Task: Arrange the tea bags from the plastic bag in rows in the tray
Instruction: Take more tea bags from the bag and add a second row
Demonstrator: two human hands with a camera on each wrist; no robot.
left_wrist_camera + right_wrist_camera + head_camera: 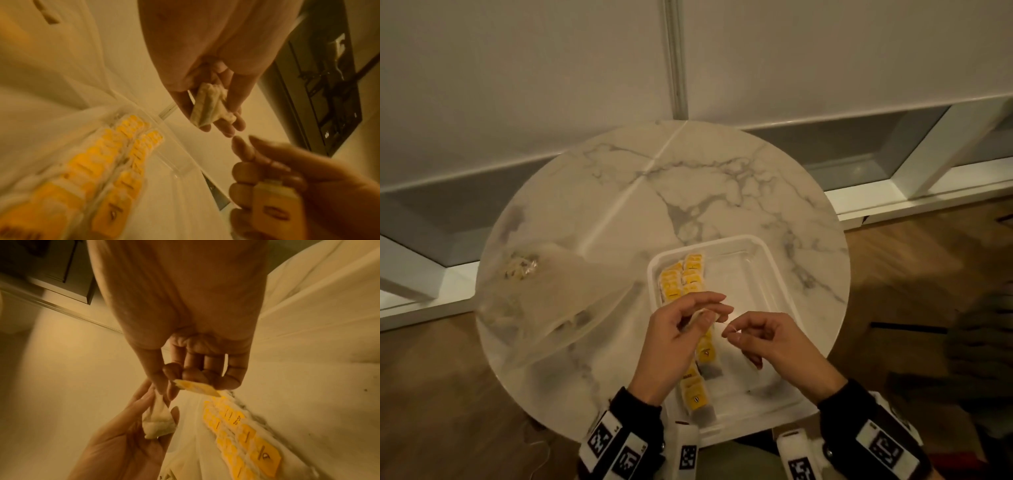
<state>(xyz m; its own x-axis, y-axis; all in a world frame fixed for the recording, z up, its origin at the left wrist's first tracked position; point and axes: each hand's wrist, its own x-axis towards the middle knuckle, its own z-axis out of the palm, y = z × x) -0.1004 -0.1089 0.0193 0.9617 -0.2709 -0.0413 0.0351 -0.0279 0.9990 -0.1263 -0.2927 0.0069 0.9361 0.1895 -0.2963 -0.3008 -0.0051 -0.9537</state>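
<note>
My left hand [703, 315] holds a pale tea bag pouch [208, 107] between thumb and fingers, just above the clear plastic tray [767, 251]. My right hand [732, 334] pinches that bag's yellow tag [197, 387], close beside the left fingertips. A thin string [722, 320] runs between the two hands. Two rows of tea bags with yellow tags [685, 277] lie along the tray's left side and run on under my hands [697, 394]. The crumpled clear plastic bag [544, 291] lies on the table to the left, with some contents dimly visible inside.
The tray sits at the near right of a round marble table [688, 178], and its right half [743, 274] shows bare plastic. A white wall and low white shelving stand behind, with wooden floor around the table.
</note>
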